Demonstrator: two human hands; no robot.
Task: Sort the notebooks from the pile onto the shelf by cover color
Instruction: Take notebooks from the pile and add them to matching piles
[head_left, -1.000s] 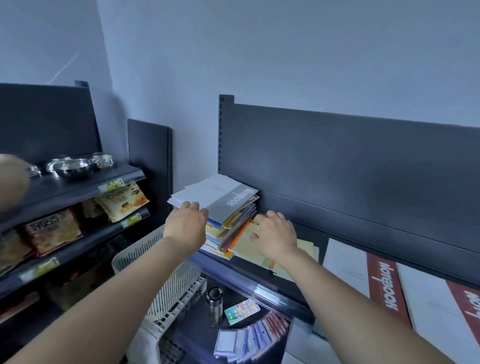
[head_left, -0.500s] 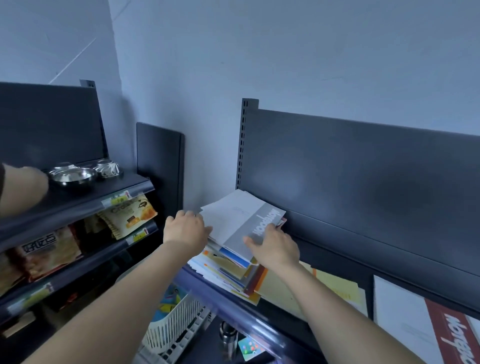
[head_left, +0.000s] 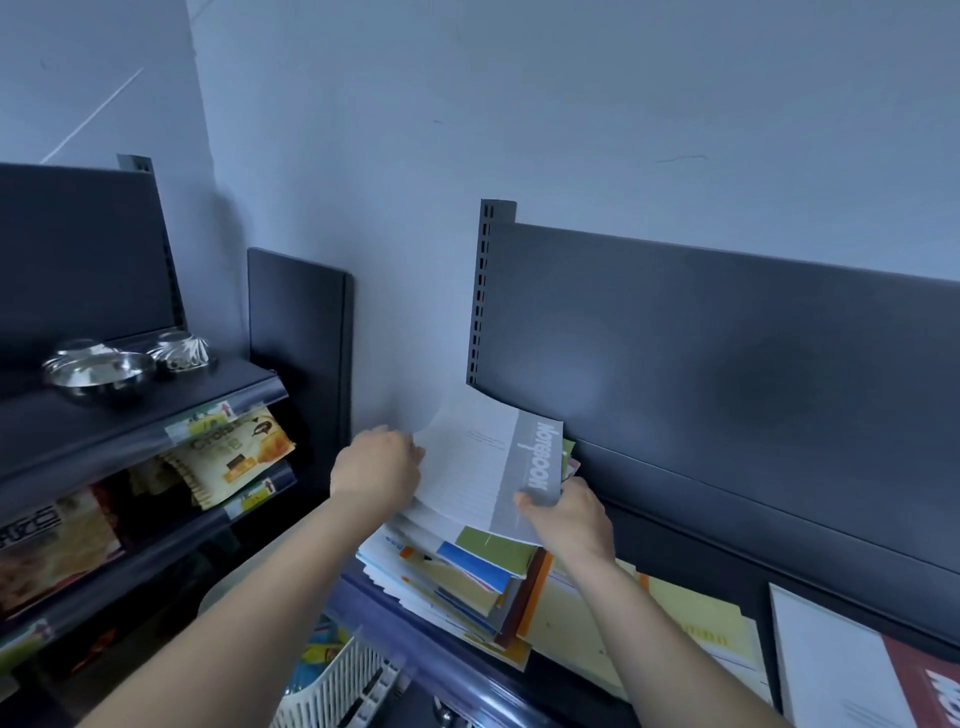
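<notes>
Both hands are closed on one thing: the grey-and-white notebook (head_left: 483, 467) is gripped at its left edge by the left hand (head_left: 382, 470) and pinched at its near right corner by the right hand (head_left: 571, 522), thumb on the cover. It is held tilted just above the pile (head_left: 467, 577), which sits at the left end of the shelf (head_left: 457, 670). The step in hand is judged to be the lifting of the top notebook for sorting. Next, a place must be chosen by color. Yellow notebooks (head_left: 696, 618) lie just right of the pile and a red-and-white notebook (head_left: 857, 670) further right, so a spot for grey is probably yet to be found. Behind the pile the back panel (head_left: 727, 364) stands close. The pile overhangs the shelf's front edge above a white basket (head_left: 337, 686). Open room is found above the pile and to its right.
</notes>
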